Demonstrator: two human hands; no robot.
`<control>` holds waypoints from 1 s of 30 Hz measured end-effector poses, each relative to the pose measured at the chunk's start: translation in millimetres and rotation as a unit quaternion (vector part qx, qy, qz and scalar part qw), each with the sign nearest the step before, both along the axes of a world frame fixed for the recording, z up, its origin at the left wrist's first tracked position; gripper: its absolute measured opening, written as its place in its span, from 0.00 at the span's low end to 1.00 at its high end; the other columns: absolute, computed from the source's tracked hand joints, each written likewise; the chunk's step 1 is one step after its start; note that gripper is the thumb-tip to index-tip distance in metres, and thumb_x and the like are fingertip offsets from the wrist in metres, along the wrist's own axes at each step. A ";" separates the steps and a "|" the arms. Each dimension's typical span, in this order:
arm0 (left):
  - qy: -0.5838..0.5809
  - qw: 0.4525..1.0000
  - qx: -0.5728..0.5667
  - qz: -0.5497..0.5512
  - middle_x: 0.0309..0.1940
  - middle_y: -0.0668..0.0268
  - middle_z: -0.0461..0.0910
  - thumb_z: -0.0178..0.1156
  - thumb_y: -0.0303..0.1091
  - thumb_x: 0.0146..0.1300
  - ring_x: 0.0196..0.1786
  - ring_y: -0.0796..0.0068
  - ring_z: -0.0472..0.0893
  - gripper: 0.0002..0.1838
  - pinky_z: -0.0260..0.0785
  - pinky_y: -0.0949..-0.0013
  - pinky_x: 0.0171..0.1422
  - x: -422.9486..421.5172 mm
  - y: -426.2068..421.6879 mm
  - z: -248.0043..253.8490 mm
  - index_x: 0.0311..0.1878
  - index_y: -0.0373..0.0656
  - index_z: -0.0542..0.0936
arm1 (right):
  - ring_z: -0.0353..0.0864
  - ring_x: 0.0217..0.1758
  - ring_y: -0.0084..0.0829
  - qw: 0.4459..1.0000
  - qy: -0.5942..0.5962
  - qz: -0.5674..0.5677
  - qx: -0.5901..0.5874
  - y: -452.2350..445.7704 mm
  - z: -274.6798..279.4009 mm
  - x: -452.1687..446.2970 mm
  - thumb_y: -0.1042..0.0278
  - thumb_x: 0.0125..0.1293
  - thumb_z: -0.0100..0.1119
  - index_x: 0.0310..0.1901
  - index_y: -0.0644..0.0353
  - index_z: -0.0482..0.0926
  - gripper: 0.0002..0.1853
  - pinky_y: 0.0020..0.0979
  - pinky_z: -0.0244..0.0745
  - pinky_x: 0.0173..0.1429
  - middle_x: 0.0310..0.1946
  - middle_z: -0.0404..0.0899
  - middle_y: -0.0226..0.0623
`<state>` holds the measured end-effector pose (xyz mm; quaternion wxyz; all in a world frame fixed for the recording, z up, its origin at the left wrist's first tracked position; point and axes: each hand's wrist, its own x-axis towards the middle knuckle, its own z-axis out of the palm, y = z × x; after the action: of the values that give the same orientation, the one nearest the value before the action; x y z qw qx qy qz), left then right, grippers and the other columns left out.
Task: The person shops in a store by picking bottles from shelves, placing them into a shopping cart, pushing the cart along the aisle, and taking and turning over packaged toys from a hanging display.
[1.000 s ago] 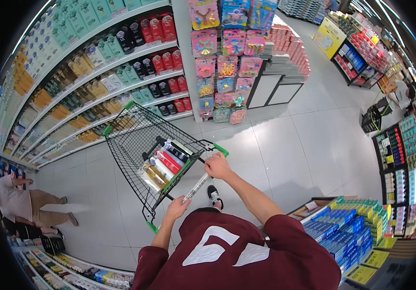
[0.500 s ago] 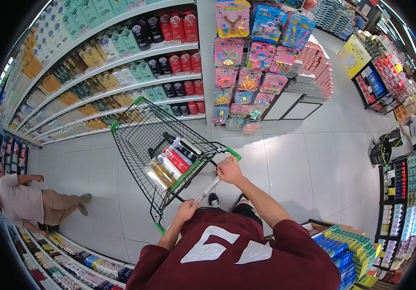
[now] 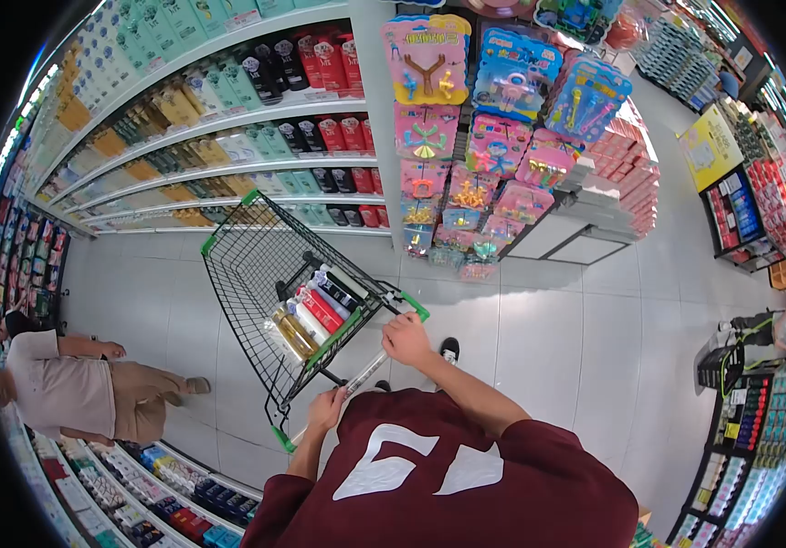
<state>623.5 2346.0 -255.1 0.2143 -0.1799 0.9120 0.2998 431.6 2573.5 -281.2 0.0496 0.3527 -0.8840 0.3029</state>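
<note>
Both hands are wrapped round the handle of a black wire shopping cart with green corner pieces. My left hand grips the bar near its lower left end. Toward the upper right end of the same bar, my right hand is closed. In the cart's basket lie several bottles: a gold one, a red one, dark ones and pale ones between them. The cart's front points to the shelves at the upper left.
Shelves of bottles run along the upper left. Carded toys hang at the aisle end beside stacked pink boxes. A person stands at left by the lower shelves. Another person with a black basket is at far right.
The cart and my hands have shifted slightly left and turned a little. The person at left has come nearer. The toy display now looks larger, and the blue and green boxes behind me are mostly out of view.
</note>
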 end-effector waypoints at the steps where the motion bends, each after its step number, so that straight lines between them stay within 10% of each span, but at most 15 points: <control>1: 0.003 1.000 -0.001 0.009 0.32 0.46 0.83 0.40 0.61 0.75 0.44 0.40 0.82 0.33 0.72 0.46 0.49 -3.4 5.1 0.6 0.38 0.43 0.86 | 0.77 0.44 0.33 1.000 0.003 0.009 -0.001 2.4 -0.3 -6.3 0.63 0.59 0.58 0.28 0.54 0.78 0.07 0.42 0.63 0.60 0.30 0.79 0.31; 17: 0.035 0.993 -0.061 0.100 0.29 0.45 0.83 0.38 0.55 0.76 0.39 0.39 0.82 0.35 0.72 0.43 0.47 -73.9 78.5 -2.2 0.28 0.40 0.84 | 0.77 0.45 0.31 0.996 0.008 0.062 0.058 36.1 -0.2 -105.2 0.61 0.59 0.58 0.31 0.54 0.80 0.07 0.42 0.62 0.60 0.31 0.81 0.31; 23: 0.032 0.992 -0.043 0.113 0.30 0.41 0.82 0.41 0.53 0.76 0.39 0.36 0.81 0.33 0.71 0.41 0.47 -91.0 72.3 -12.5 0.29 0.37 0.84 | 0.80 0.41 0.32 0.984 -0.149 0.088 -0.033 38.7 22.8 -142.6 0.68 0.58 0.61 0.34 0.55 0.81 0.04 0.38 0.67 0.58 0.32 0.82 0.34; 25: 0.046 0.989 -0.066 0.121 0.31 0.41 0.82 0.41 0.53 0.76 0.39 0.36 0.81 0.32 0.71 0.41 0.47 -94.8 67.8 -14.0 0.30 0.37 0.83 | 0.83 0.39 0.34 0.910 -0.366 0.085 -0.173 36.4 23.3 -162.9 0.71 0.62 0.61 0.41 0.60 0.81 0.07 0.36 0.75 0.51 0.34 0.82 0.38; 30: 0.081 0.992 -0.068 0.065 0.33 0.43 0.83 0.41 0.51 0.76 0.40 0.36 0.81 0.29 0.71 0.41 0.46 -82.9 39.5 -53.3 0.34 0.37 0.83 | 0.81 0.37 0.29 0.924 -0.167 -0.108 -0.325 45.2 108.2 -239.0 0.76 0.63 0.60 0.53 0.60 0.79 0.16 0.32 0.78 0.46 0.37 0.81 0.37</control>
<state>540.6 2385.5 -308.3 0.1070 -0.2281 0.9311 0.2637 192.6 2618.7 -173.0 0.0454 0.1634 -0.7652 0.6211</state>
